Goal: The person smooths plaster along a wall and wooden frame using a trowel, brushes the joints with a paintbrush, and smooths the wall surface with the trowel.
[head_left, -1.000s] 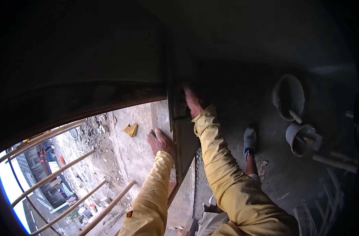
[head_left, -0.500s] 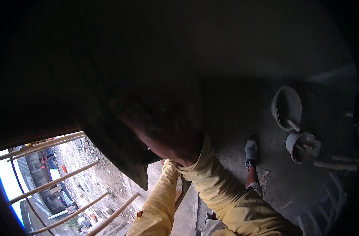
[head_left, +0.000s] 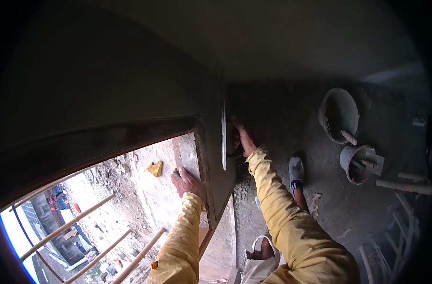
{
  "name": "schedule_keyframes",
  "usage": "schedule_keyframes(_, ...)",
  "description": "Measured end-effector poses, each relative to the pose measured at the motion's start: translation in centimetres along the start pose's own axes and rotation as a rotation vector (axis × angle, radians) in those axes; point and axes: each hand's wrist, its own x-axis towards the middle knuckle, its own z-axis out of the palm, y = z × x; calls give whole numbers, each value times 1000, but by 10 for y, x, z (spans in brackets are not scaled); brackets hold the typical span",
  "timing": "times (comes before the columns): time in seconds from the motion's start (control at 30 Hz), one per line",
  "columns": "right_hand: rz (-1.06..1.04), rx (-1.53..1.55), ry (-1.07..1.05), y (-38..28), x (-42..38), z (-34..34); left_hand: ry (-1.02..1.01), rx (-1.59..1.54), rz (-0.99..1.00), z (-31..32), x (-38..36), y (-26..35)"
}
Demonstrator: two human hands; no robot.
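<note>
My right hand (head_left: 244,139) is closed around the handle of a plastering trowel (head_left: 224,137). The blade appears edge-on as a thin pale strip along the dark wall (head_left: 213,156), beside the corner of an opening. Through the opening comes bright light, and a dark frame (head_left: 202,165) borders it. My left hand (head_left: 187,183) lies at the inner side of this frame, fingers extended and holding nothing. A yellow scrap, perhaps sponge (head_left: 154,169), sits to the left of those fingers. Both forearms wear yellow sleeves.
On the floor at right stand a round basin (head_left: 324,113) with a tool in it and a smaller bucket (head_left: 347,165) holding a trowel. Poles (head_left: 405,186) lie beyond them. Bamboo bars (head_left: 74,225) cross the opening at lower left. My foot (head_left: 296,170) is on the floor.
My right hand with the trowel has swung from the left, close to the camera, out to the right along the wall. My left hand and the yellow scrap have come into view.
</note>
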Motion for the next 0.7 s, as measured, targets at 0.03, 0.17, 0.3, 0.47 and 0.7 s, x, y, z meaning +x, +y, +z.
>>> schedule_keyframes(0.03, 112, 14, -1, 43, 41, -39, -13, 63, 145, 4, 6, -15)
schedule_keyframes(0.17, 31, -143, 114, 68, 81, -63, -29, 36, 183, 14, 24, -43)
schedule_keyframes(0.3, 102, -90, 31, 80, 113, -66, -16, -32, 133, 19, 26, -45)
schedule_keyframes(0.47, 1, -167, 171, 80, 134, -52, 3, -37, 148, 20, 30, -53)
schedule_keyframes(0.7, 57, -167, 44, 71, 155, -46, -5, -56, 124, 18, 30, -50)
